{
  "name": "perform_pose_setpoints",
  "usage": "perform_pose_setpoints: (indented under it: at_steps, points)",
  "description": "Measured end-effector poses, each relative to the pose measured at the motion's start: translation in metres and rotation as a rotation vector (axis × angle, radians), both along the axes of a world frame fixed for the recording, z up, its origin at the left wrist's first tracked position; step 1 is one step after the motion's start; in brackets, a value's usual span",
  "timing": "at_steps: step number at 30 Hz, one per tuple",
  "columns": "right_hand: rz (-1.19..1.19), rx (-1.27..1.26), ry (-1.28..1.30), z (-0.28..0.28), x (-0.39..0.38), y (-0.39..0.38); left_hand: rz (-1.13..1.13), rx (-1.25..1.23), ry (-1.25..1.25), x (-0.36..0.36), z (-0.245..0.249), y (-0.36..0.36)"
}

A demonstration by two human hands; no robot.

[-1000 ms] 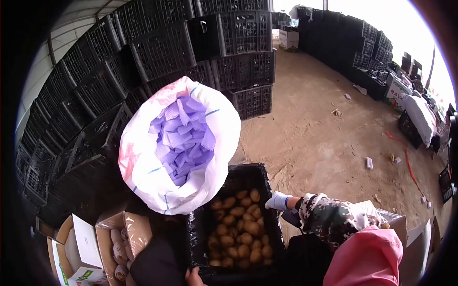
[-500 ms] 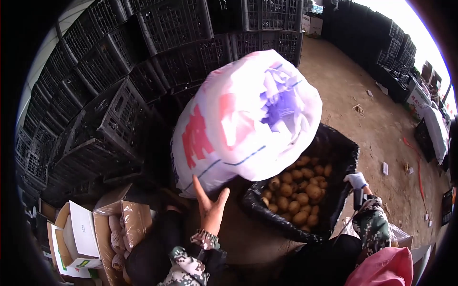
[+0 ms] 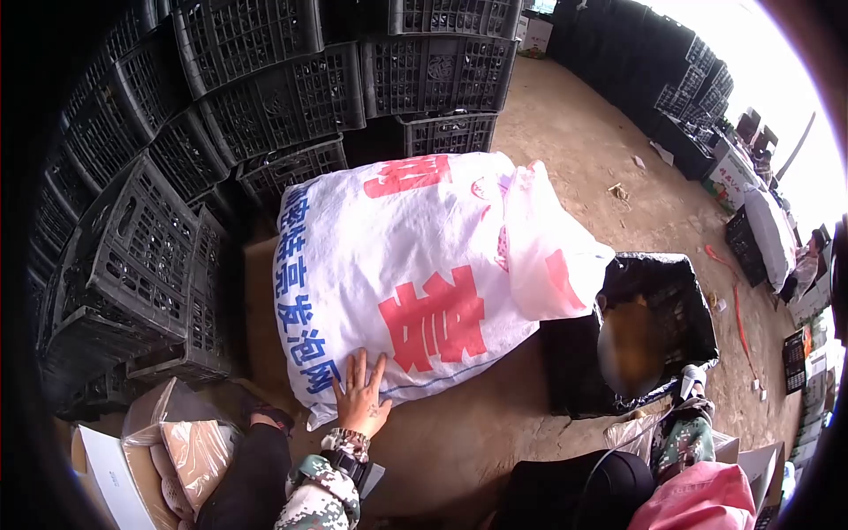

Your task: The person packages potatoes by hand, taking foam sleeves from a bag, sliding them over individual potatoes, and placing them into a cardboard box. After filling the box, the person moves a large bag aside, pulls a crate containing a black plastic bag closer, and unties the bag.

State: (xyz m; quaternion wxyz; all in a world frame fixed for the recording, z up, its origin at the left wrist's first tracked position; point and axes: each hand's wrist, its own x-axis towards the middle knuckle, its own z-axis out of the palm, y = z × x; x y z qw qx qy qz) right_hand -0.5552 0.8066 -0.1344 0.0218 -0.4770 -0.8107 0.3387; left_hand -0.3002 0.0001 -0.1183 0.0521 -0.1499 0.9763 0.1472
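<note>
A large white sack [image 3: 353, 238] with red and blue lettering lies on its side on the dirt floor, its gathered mouth toward the right. My left hand [image 3: 361, 399] rests on the sack's lower edge, fingers spread, palm down. Beside the sack's mouth stands a black-lined crate [image 3: 574, 380]; a brownish blur [image 3: 632, 344] covers much of its inside, so the contents are unclear. At that crate's near right corner is my right hand [image 3: 693, 380], in a pale glove, small and partly hidden by the sleeve; its fingers cannot be made out.
Black plastic crates [image 3: 265, 97] are stacked behind and to the left. An open cardboard box [image 3: 190, 455] with netted items sits at the lower left. A red strap [image 3: 742, 322] lies on the floor at right. At the far right a person [image 3: 808, 256] is partly visible.
The sack has gone from upright to lying on its side. My left hand, earlier beside its base, now lies on it. The view has shifted, and the potatoes seen earlier are obscured.
</note>
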Motion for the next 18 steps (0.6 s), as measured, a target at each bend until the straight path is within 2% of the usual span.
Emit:
perform_pose_setpoints:
  at_steps: [2, 3, 4, 5, 6, 7, 9, 10, 11, 12, 13, 14, 15, 16, 17, 18]
  points:
    - [-0.015, 0.587, -0.178, 0.074, 0.018, -0.104, -0.024, -0.001, -0.002, 0.008, -0.005, -0.002]
    - [0.005, 0.708, -0.176, 0.119, 0.029, -0.159, -0.045, 0.015, 0.015, 0.011, -0.006, -0.003]
    - [0.179, 1.024, -0.055, 0.085, 0.009, -0.125, -0.052, 0.071, 0.045, 0.013, -0.004, -0.003]
    - [0.315, 1.067, 0.089, 0.09, -0.009, -0.137, -0.038, 0.114, 0.077, 0.02, -0.001, -0.004]
    - [0.38, 0.902, 0.229, 0.099, -0.027, -0.161, -0.009, 0.193, 0.073, 0.026, 0.001, -0.004]
    - [0.45, 0.892, 0.37, 0.084, -0.062, -0.164, 0.017, 0.272, 0.087, 0.031, 0.007, -0.004]
    - [0.652, 0.516, 0.576, 0.059, -0.133, -0.193, 0.01, 0.241, 0.03, 0.049, 0.043, -0.001]
    - [0.859, 0.081, 0.702, 0.078, -0.136, -0.244, -0.014, 0.292, 0.011, 0.063, 0.066, -0.007]
    - [1.098, -0.03, 0.547, 0.128, -0.11, -0.306, -0.05, 0.35, -0.007, 0.076, 0.087, -0.009]
    - [1.132, -0.282, 0.577, 0.136, -0.097, -0.356, -0.115, 0.389, 0.024, 0.095, 0.114, -0.013]
    - [1.312, -0.299, 0.515, 0.166, -0.064, -0.406, -0.178, 0.41, 0.036, 0.114, 0.114, -0.026]
    - [1.486, -0.214, 0.437, 0.23, 0.008, -0.459, -0.188, 0.379, 0.016, 0.142, 0.153, -0.027]
    - [1.731, -0.061, 0.432, 0.228, 0.021, -0.483, -0.194, 0.384, 0.063, 0.173, 0.172, -0.032]
    - [2.009, 0.084, 0.488, 0.226, 0.034, -0.506, -0.126, 0.331, 0.114, 0.208, 0.207, -0.029]
    - [2.186, 0.202, 0.507, 0.221, 0.05, -0.524, -0.003, 0.273, 0.118, 0.243, 0.249, -0.022]
    - [2.356, 0.307, 0.543, 0.218, 0.067, -0.543, 0.074, 0.183, 0.33, 0.283, 0.254, -0.027]
